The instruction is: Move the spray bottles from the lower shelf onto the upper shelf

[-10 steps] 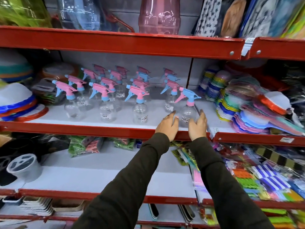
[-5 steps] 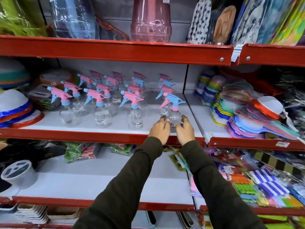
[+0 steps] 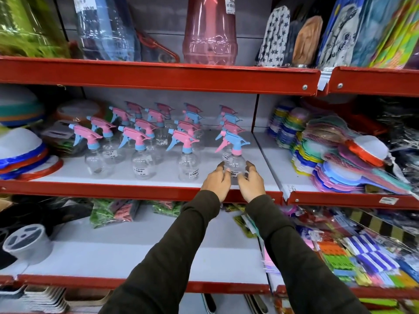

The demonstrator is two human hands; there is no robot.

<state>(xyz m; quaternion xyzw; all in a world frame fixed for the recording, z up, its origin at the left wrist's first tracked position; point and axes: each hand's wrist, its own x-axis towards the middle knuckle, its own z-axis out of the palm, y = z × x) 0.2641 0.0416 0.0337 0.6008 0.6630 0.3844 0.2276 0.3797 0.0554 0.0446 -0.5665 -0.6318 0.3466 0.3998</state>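
A clear spray bottle [image 3: 235, 145] with a blue trigger head and pink collar stands near the front right of the white upper shelf [image 3: 260, 159]. My left hand [image 3: 215, 182] and my right hand [image 3: 251, 184] cup its round body from either side, fingertips touching it. Several more clear spray bottles [image 3: 140, 152] with pink and blue heads stand in rows to the left and behind it. The lower shelf [image 3: 136, 250] under my forearms shows no spray bottles in its visible part.
Stacked plastic bowls [image 3: 20, 155] sit at the left end of the bottles' shelf, and colourful netted plastic ware [image 3: 340, 168] fills the bay on the right. Large plastic jars [image 3: 209, 30] stand on the top shelf. A grey lidded container [image 3: 27, 245] and green packets [image 3: 108, 211] lie below.
Both hands slid the blue-headed bottle leftward along the shelf, into line with the column of bottles behind it. Since then they have stayed around it.
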